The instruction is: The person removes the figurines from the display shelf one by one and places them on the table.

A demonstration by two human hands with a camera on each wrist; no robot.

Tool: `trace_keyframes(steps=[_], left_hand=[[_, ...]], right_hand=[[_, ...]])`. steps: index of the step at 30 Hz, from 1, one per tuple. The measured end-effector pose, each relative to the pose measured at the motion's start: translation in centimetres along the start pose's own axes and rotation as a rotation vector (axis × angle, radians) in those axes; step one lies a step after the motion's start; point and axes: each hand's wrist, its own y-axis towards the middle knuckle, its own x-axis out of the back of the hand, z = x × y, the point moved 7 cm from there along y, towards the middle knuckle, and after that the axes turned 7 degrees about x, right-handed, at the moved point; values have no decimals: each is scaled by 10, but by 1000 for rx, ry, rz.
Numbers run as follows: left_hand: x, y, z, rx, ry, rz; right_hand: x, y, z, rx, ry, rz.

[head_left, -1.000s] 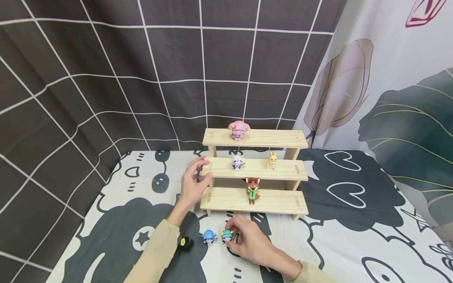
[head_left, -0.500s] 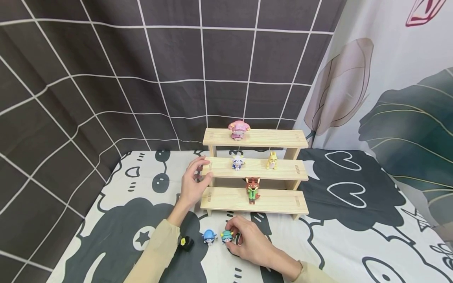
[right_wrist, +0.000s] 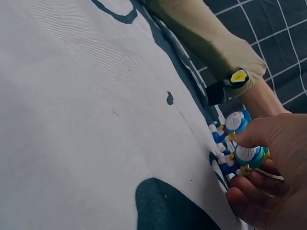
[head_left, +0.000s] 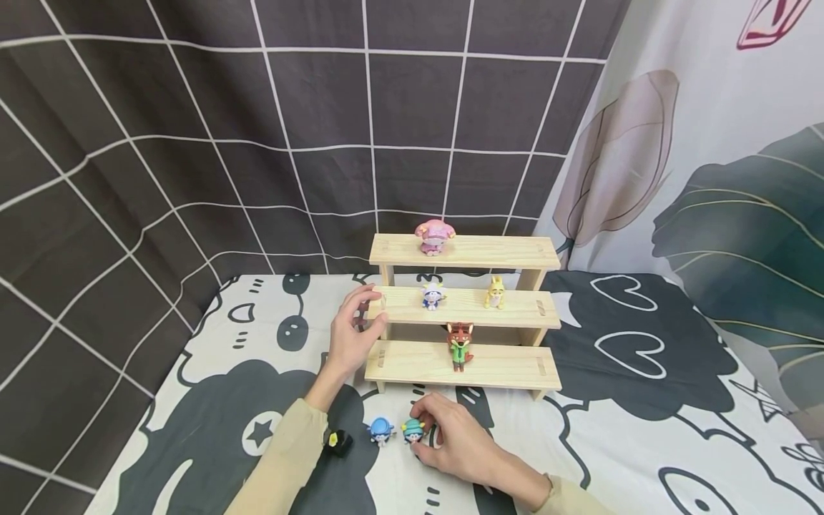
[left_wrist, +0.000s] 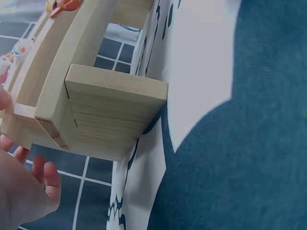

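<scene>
A three-tier wooden display stand [head_left: 463, 365] stands on the patterned cloth. My left hand [head_left: 347, 336] holds the left end of its middle tier, thumb at the front edge and index finger on the end. In the left wrist view that hand [left_wrist: 24, 191] is partly cut off. In front of the stand, my right hand [head_left: 460, 440] pinches a small figurine with a teal hat [head_left: 413, 429] between thumb and fingers, low at the cloth. Left of it stands a blue-hatted figurine [head_left: 380, 430]. Both show whiskered white faces in the right wrist view.
A pink figurine [head_left: 434, 237] sits on the top tier. White-and-blue [head_left: 432, 295] and yellow [head_left: 494, 292] figurines stand on the middle one, a fox figurine [head_left: 459, 348] on the bottom. A dark gridded curtain [head_left: 322, 172] hangs behind. A black wristband [head_left: 338, 443] is at the left sleeve.
</scene>
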Motion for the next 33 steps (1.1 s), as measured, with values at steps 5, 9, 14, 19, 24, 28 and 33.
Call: trace_keyframes(steps=[5,9,14,19,24,28,33], left_hand=[[0,0,0,15,8,1],[0,0,1,20,12,1],[0,0,1,16,5,5],[0,0,2,19,7,3],[0,0,2,22,8,1],[1,0,1,22,0,-1],[0,0,1,20,-3,-2]], right_hand=[[3,-1,0,-8,-35,28],[7,-3,-1,-53,-37,57],[15,-5,2,-46,-33,43],[26,-4,9,-3,-19,4],[39,-1,17,48,-45,-44],[49,1,22,69,-71,-81],[58,5,25,88,-77,-124]])
